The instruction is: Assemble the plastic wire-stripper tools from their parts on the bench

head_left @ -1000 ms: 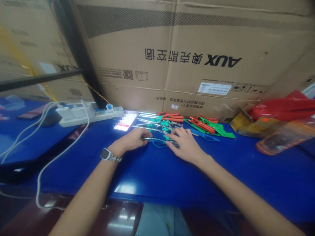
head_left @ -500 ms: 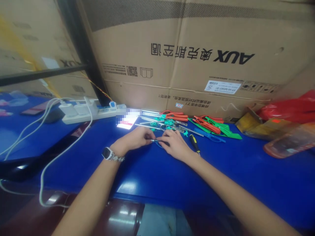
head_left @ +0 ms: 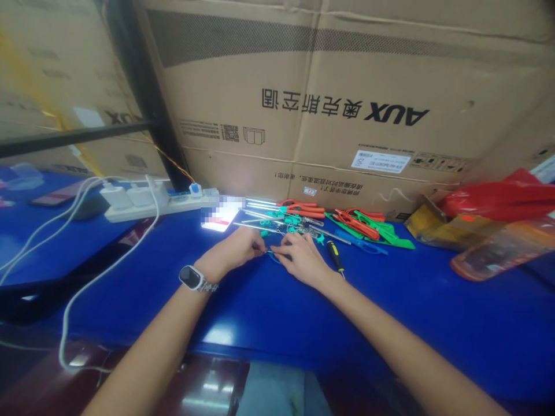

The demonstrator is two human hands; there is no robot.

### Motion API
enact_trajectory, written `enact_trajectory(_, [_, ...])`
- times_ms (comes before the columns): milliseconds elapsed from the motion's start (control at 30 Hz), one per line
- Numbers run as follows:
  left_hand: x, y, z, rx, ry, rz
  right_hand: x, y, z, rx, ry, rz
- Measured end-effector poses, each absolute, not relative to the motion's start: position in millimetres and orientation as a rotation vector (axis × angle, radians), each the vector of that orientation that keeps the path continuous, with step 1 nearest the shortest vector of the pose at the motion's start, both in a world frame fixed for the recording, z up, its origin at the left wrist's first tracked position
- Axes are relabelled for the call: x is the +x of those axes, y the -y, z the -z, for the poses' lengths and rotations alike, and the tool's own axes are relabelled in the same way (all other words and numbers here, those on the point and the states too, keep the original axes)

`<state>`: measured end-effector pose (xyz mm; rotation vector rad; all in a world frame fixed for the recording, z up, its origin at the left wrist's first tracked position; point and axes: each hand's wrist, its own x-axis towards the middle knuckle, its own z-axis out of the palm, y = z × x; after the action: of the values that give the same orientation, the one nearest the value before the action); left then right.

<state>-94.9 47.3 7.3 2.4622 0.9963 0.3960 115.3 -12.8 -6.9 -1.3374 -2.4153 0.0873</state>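
Observation:
My left hand (head_left: 239, 249), with a watch at its wrist, is closed in a pinch low over the blue table. My right hand (head_left: 300, 257) pinches from the other side, fingertips close to the left ones. Between them is a small thin piece (head_left: 268, 252), pale with some blue beneath it; the fingers hide most of it and its kind is not clear. Just beyond the hands lies a pile of metal rods (head_left: 260, 205) and small green parts (head_left: 319, 238). A yellow-and-black screwdriver (head_left: 333, 254) lies to the right of my right hand.
Orange handles (head_left: 355, 224) and green handles (head_left: 392, 234) lie behind on the right, with a blue handle (head_left: 366, 245). A lit phone (head_left: 221, 218) and a white power strip (head_left: 173, 205) stand left. Cardboard boxes (head_left: 243, 162) wall off the back; a red bag (head_left: 485, 196) lies right.
The view has shifted slightly, so things on the table appear a little further left. Both hands stay together at the small piece, their fingers turned slightly.

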Motion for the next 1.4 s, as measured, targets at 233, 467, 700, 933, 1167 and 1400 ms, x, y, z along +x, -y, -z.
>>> enact_trajectory(233, [-96, -41, -17, 2.39, -1.142, -0.411, 145, 17, -24, -1.436, 2.186, -0.17])
enact_trajectory(467, [-95, -39, -19, 2.359, -1.045, -0.576, 179, 29, -17, -1.515, 2.136, -0.218])
enact_trajectory(700, [-77, -44, -32, 2.466, -1.016, -0.571, 175, 29, -13, -1.519, 2.132, -0.228])
enact_trajectory(933, [-54, -60, -29, 2.537, -1.011, -0.563, 152, 3, -29, -1.684, 2.296, -0.153])
enact_trajectory(1167, [-54, -52, -14, 2.569, -0.859, -0.694, 133, -13, -31, -1.783, 2.301, -0.192])
enact_trajectory(1400, [-50, -50, -14, 2.555, -0.873, -0.653, 136, -16, -18, -1.658, 2.069, -0.374])
